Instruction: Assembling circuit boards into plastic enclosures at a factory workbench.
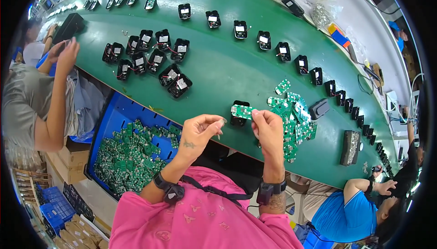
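Right grip (269, 130) pinches a green board (241, 112), half-hiding a black case (238, 121); left grip (198, 134) curls, hold unclear.

A long green-topped workbench (214, 58) is bordered by a flat white surface (378, 26); pale grey floor (101, 199) is seen at lower left.

The long green surface (214, 49) carries a curved row of open black box-shaped casings (240, 29), a cluster of red-wired black casings (156, 60), one black casing (237, 121) near its front edge, a heap of green circuit boards (296, 117) and an oblong black tray (344, 153) of metallic pieces
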`<state>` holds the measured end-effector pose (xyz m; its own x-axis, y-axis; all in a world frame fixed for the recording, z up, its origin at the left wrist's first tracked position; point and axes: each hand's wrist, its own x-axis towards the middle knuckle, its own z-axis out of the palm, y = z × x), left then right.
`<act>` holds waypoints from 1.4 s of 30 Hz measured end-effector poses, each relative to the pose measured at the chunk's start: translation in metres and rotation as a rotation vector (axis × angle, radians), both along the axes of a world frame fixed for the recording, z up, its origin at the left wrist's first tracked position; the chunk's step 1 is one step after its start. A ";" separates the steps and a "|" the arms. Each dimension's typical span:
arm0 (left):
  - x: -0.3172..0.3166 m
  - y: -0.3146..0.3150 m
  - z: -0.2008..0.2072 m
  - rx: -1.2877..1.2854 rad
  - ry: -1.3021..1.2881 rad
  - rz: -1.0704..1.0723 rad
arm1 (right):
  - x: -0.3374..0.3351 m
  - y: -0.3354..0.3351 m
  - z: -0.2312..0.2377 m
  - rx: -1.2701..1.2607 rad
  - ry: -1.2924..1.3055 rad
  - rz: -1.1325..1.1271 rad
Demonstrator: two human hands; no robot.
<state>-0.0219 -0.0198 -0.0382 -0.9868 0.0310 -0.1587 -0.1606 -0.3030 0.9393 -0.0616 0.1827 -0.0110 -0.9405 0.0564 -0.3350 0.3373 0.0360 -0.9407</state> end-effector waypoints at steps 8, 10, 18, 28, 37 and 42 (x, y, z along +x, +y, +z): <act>0.004 -0.007 -0.009 -0.023 -0.042 -0.001 | 0.005 -0.001 -0.012 0.019 -0.071 0.111; 0.000 -0.005 -0.011 -0.046 -0.040 0.003 | 0.011 -0.003 -0.022 0.057 -0.025 0.106; -0.028 -0.001 -0.006 -0.184 0.007 -0.174 | 0.010 -0.018 -0.019 0.511 0.244 0.006; -0.045 0.005 -0.001 -0.002 0.023 -0.473 | 0.018 -0.018 -0.017 0.520 0.340 0.006; -0.013 0.014 0.051 -0.468 0.333 -0.269 | 0.045 -0.036 0.015 0.258 0.610 -0.115; -0.004 0.024 0.046 -0.565 0.525 -0.140 | 0.049 -0.042 0.011 -0.009 0.476 -0.158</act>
